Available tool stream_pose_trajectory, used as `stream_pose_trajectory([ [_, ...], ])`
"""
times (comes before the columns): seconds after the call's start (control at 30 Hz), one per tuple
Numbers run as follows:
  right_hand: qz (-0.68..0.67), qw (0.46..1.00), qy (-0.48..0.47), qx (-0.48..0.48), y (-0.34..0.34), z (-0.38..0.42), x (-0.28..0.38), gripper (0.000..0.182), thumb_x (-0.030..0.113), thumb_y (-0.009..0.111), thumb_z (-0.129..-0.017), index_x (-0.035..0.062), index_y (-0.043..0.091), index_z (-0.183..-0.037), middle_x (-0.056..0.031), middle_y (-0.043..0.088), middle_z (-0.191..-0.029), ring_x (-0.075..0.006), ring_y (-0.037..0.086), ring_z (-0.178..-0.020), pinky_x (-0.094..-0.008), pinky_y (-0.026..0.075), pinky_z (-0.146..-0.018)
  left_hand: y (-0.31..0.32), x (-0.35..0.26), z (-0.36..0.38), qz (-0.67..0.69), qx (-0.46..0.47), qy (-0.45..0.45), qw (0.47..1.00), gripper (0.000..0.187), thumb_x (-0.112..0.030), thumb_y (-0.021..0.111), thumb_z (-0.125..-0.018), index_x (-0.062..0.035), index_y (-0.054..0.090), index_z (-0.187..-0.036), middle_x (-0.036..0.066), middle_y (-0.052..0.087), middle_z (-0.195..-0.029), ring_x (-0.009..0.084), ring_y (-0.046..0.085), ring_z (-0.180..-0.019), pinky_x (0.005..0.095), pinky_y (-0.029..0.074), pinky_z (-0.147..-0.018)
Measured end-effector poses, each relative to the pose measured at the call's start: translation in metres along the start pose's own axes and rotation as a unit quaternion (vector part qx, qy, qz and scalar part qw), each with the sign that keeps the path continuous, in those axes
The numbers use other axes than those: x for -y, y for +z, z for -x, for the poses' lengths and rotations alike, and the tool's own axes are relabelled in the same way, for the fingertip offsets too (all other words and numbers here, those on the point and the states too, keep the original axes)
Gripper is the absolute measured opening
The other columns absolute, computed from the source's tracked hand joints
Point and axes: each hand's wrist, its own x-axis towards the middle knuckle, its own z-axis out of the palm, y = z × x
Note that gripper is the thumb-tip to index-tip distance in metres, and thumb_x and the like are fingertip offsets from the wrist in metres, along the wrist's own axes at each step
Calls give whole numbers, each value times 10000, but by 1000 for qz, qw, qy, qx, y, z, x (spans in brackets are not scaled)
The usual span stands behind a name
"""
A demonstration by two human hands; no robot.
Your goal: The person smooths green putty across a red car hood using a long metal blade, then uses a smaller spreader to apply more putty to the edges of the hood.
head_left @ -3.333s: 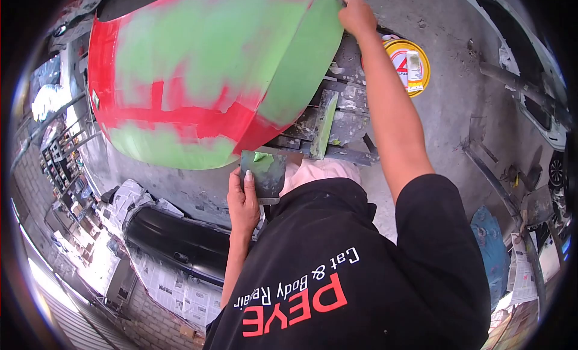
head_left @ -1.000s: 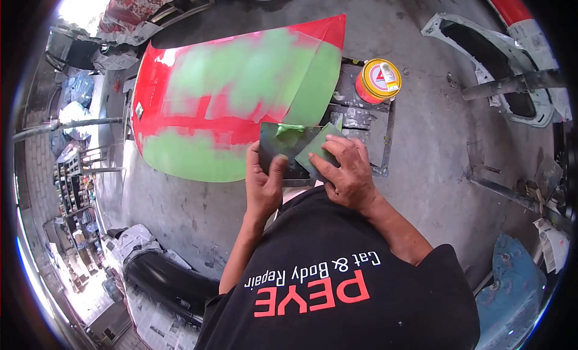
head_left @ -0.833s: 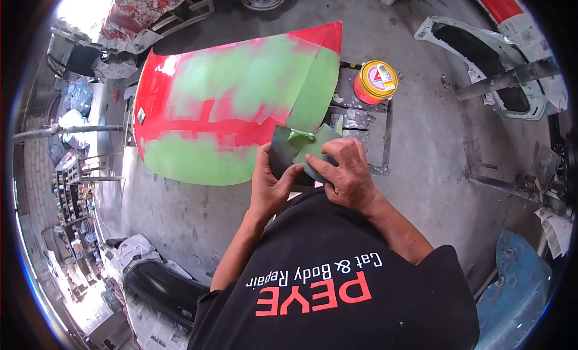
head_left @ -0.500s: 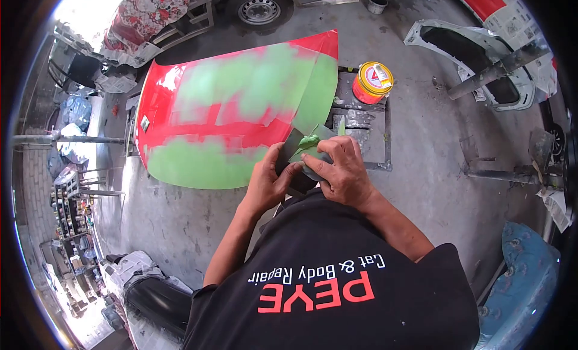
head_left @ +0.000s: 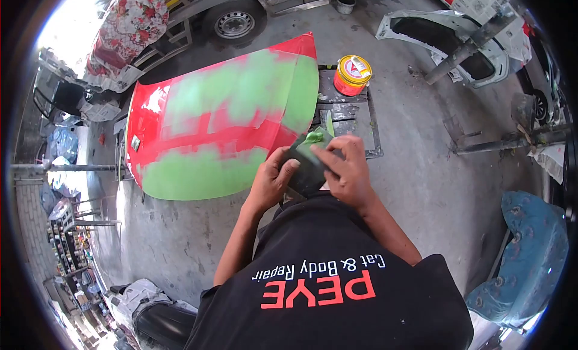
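My left hand (head_left: pixel 271 180) is closed on the near-left edge of a dark flat mixing board (head_left: pixel 307 176), thumb on top. A lump of green putty (head_left: pixel 313 137) sits at the board's far end, with a paler green smear below it. Over the right side of the board is my right hand (head_left: pixel 350 172), slightly blurred, fingers bent around a thin putty spreader that is mostly hidden. Just beyond the hands lies a car hood (head_left: pixel 208 124), red with large sanded-looking light green patches. A narrow green strip (head_left: pixel 329 124) shows behind my right hand.
A yellow and red can (head_left: pixel 353 76) stands on a dark low stand (head_left: pixel 343 97) right of the hood. A white car panel (head_left: pixel 445 46) leans at the upper right beside a metal post (head_left: pixel 469 46). A wheel (head_left: pixel 233 25) is at the back; a blue cushion-like piece (head_left: pixel 518 259) is lower right.
The view has shifted, so the surroundings sit further left. My right fingers have lifted and spread a little over the board, uncovering more of its dark surface. The putty lump looks more compact.
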Motion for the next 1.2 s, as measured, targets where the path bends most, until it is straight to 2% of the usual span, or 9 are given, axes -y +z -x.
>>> stream_pose_trajectory([
  [0.1, -68, 991, 103, -50, -16, 4, 4, 394, -20, 707, -845, 60, 721, -1231, -85, 625, -1085, -265, 590, -1014, -381, 493, -901, -1, 16, 3, 86, -36, 5, 996, 337, -245, 547, -1104, 8, 577, -1324, 53, 682, -1129, 106, 597, -1041, 286, 484, -939],
  [0.17, -350, 858, 362, -105, -31, 4, 5, 241, 58, 679, -972, 2, 685, -1207, -82, 685, -1113, -202, 671, -959, -346, 551, -838, -3, 16, 7, 122, -45, -3, 991, 326, -238, 526, -1115, 1, 576, -1330, 27, 666, -1159, 92, 580, -1064, 274, 470, -961],
  [0.2, -348, 858, 364, -106, -36, 0, 5, 241, 58, 679, -972, 2, 685, -1207, -82, 685, -1113, -202, 671, -959, -346, 551, -838, -4, 13, 8, 144, -39, -6, 989, 321, -235, 521, -1117, 0, 576, -1329, 25, 659, -1160, 85, 572, -1066, 270, 468, -959],
  [0.27, -540, 726, 396, -155, -43, -12, 3, 248, 101, 679, -999, -23, 638, -1210, -95, 715, -1133, -170, 719, -930, -324, 591, -855, -3, 8, 10, 167, -29, -11, 986, 317, -232, 515, -1120, -1, 576, -1328, 23, 653, -1160, 78, 564, -1067, 265, 465, -957],
  [0.3, -539, 727, 396, -158, -41, -14, -1, 248, 101, 679, -999, -23, 638, -1210, -95, 715, -1133, -170, 719, -930, -324, 591, -855, 0, 6, 10, 190, -7, -10, 982, 322, -231, 515, -1120, 2, 571, -1334, 27, 649, -1169, 78, 558, -1075, 261, 463, -956],
  [0.47, -656, 565, 500, 1, -15, -2, -23, 310, 91, 709, -962, -15, 598, -1231, -121, 721, -1119, -176, 734, -896, -349, 627, -808, 16, -14, 14, 199, 14, 3, 980, 342, -215, 522, -1115, 24, 547, -1359, 50, 645, -1172, 88, 556, -1081, 267, 465, -955],
  [0.8, -472, 697, 521, -144, 17, 10, -34, 327, 111, 727, -940, 4, 591, -1217, -77, 720, -971, -141, 706, -730, -304, 562, -587, 19, -6, 29, 60, -60, 68, 994, 328, -188, 551, -1099, 28, 540, -1346, 78, 637, -1072, 95, 568, -1017, 266, 480, -916],
  [1.07, -461, 718, 404, -330, 10, 11, -45, 245, 99, 697, -986, 12, 575, -1180, -78, 695, -1048, -140, 690, -872, -292, 568, -786, 14, -16, 22, 212, -54, 75, 973, 302, -193, 498, -1122, -16, 541, -1363, 27, 639, -1163, 88, 561, -1071, 266, 464, -957],
  [1.2, -515, 753, 316, -261, -24, 13, -19, 272, 125, 698, -1001, -17, 590, -1207, -79, 687, -1088, -134, 649, -950, -320, 535, -869, 12, -5, 16, 254, -52, 55, 964, 313, -213, 494, -1124, -10, 544, -1357, 30, 639, -1182, 87, 559, -1089, 267, 456, -977],
])
